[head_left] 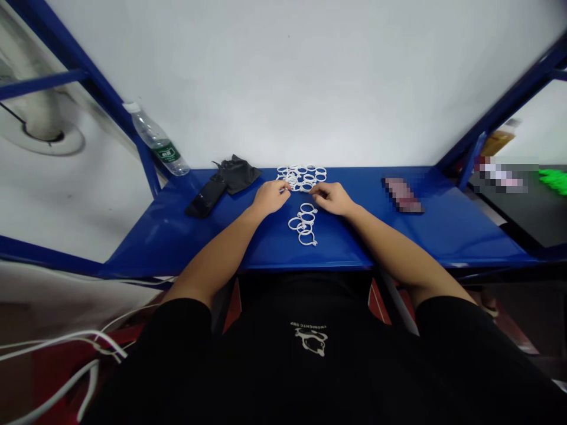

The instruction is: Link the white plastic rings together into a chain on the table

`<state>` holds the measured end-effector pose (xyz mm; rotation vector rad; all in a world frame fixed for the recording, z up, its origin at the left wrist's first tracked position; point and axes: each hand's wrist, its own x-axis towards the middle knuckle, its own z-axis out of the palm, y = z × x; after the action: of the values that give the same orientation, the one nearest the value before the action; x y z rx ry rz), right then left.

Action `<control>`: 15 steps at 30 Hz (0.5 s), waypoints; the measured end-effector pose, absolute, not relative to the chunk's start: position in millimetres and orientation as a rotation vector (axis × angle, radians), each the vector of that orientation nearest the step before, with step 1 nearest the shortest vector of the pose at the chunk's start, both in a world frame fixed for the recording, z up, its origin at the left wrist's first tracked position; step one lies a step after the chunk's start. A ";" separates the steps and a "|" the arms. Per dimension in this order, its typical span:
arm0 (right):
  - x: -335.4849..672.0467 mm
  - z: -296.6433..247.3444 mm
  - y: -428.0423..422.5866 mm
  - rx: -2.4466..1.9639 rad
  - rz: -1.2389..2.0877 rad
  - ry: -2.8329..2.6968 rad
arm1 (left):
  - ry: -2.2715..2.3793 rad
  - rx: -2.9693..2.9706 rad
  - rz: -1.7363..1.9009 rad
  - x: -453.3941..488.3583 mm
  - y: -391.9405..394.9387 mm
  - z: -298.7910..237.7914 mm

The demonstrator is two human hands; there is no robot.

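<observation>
As the left hand (272, 198) rests at the pile of rings (292, 177) by the back edge of the table (270, 251), its thumb and finger look close together. The right hand (333, 198) is at the pile's other side, with fingers curled. I cannot tell if either hand grips a ring. A small bunch (304, 226) lies nearer the front edge, apart from the pile. A soft pinch with the tips seems best, on just 1 ring, while the other hand keeps the rest flat. Tugging could snag rings that overlap. The phone (206, 196) and bag (239, 174) lie toward the left edge.
</observation>
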<state>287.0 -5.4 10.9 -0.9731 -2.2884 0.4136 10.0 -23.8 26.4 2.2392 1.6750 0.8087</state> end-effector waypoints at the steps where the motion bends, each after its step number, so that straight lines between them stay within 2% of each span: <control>1: 288.4 8.7 -1.4 -1.040 0.360 -2.272 | 1.669 2.240 0.801 10.9 -25.0 27.9; 7: 291.6 -1.5 16.8 -1.297 0.191 -2.247 | 1.523 2.301 0.822 15.6 -25.0 24.7; 15: 284.7 -1.8 17.1 -1.433 0.173 -2.328 | 1.215 2.506 0.742 26.1 -34.8 18.1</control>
<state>284.7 17.1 -1.8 -1.4333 -2.3283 0.1733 26.1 -34.8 18.1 2.5061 1.2149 0.7421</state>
